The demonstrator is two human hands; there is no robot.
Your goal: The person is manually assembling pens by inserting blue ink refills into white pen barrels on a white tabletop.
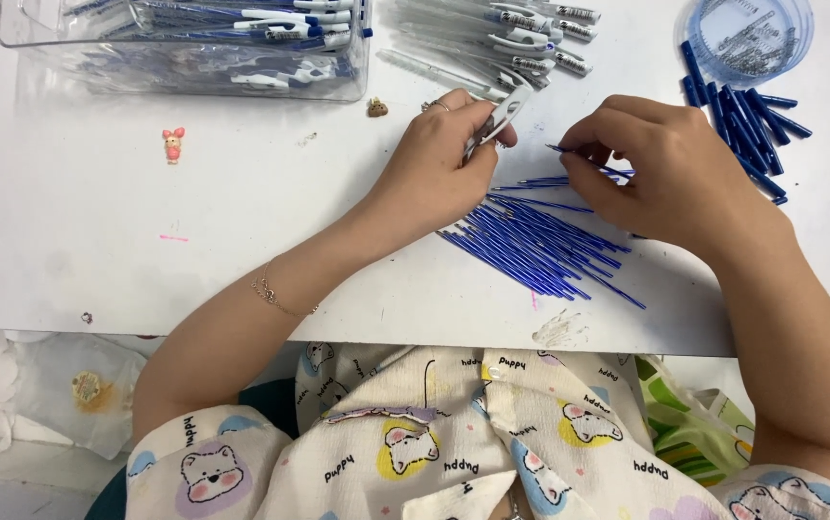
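Note:
My left hand grips a clear pen barrel with its tip pointing up and right. My right hand pinches a thin blue ink refill by its end, close to the barrel's open end but apart from it. Just below both hands lies a fanned heap of several blue refills on the white table. A pile of clear pen barrels lies above my left hand.
A clear plastic bin with finished blue-and-white pens stands at the top left. Blue pen grips lie at the right beside a round blue lid holding small springs. Two tiny figurines rest on the table.

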